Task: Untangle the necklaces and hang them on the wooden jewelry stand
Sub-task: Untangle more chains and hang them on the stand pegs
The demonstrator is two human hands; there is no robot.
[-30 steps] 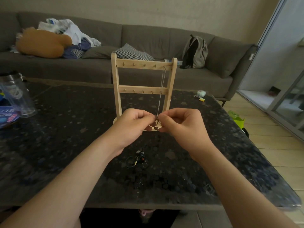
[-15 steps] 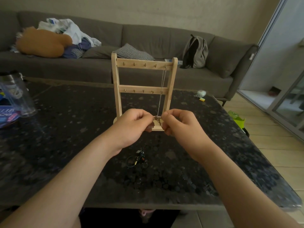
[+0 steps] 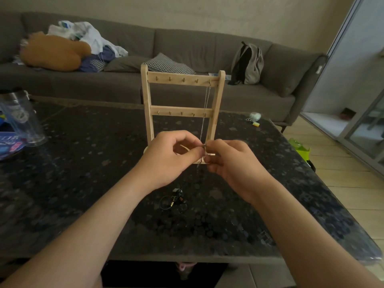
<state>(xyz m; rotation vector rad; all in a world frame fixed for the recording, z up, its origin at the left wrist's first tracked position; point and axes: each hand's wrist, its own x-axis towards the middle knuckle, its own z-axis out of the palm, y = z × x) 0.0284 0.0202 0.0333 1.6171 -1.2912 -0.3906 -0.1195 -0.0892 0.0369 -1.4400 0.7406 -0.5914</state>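
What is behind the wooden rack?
Behind the rack stands a grey sofa with a checked pillow on it. The rack's left post hides part of the pillow.

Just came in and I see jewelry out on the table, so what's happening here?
A person is working on a silver chain that hangs from the rightmost peg on the top bar of the wooden jewelry stand. The left hand and right hand both pinch its lower end, close together, in front of the stand's base. A small dark tangle of other jewelry lies on the black table nearer the person, with neither hand on it.
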